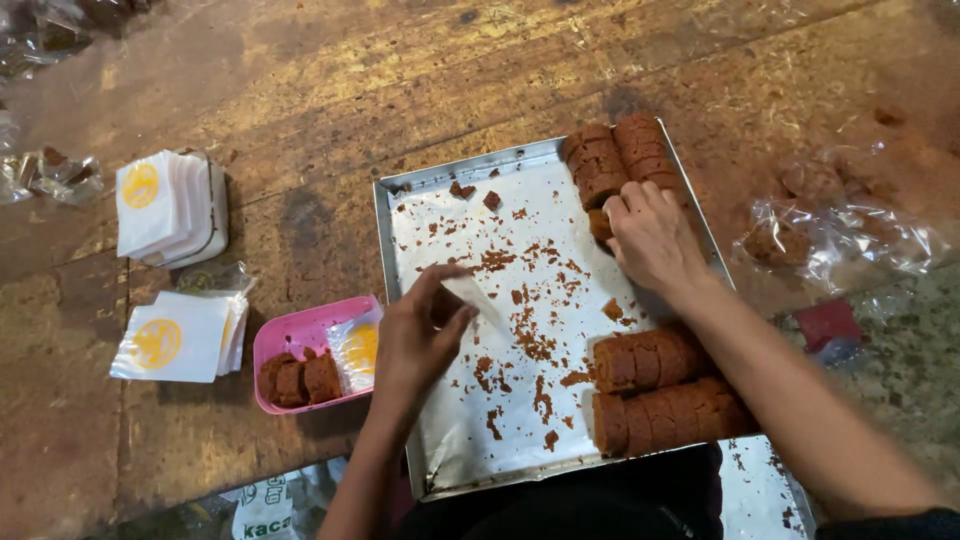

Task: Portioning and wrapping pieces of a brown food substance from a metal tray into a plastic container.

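A metal baking tray [392, 245] lined with white paper lies in the middle, scattered with brown crumbs. Rows of brown sliced cake sit at its far right corner [612, 158] and its near right side [655, 392]. My right hand [650, 238] rests on the far rows, fingers closed around a slice at the row's near end. My left hand [420, 335] hovers over the tray's left part, pinching a small clear plastic wrapper [470, 296].
A pink plastic tub [300, 335] with cake slices and a wrapped piece sits left of the tray. Two stacks of white packets with yellow circles [170, 205] [182, 337] lie further left. Crumpled clear bags with cake pieces [835, 235] lie at the right.
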